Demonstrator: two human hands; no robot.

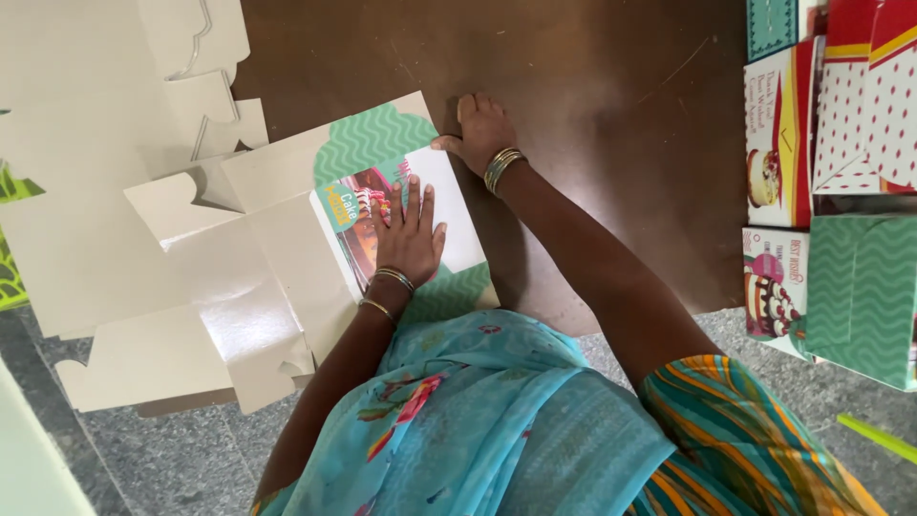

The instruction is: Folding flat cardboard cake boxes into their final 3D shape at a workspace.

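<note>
A flat cardboard cake-box blank (pixel 258 248) lies on the dark brown table (pixel 592 86), grey inside up. One printed panel (pixel 449 205), white with a cake picture and green wavy borders, is folded over onto it. My left hand (pixel 408 232) lies flat on this folded panel, fingers spread, pressing it down. My right hand (pixel 480 129) rests on the table at the panel's far right corner, fingers curled, thumb touching the panel's edge. Bangles sit on both wrists.
More flat grey blanks (pixel 86 115) are stacked at the left. Assembled boxes stand at the right edge: green wavy ones (pixel 864 296) and red-and-white dotted ones (pixel 874 96). A grey stone floor (pixel 162 459) shows below the table's front edge.
</note>
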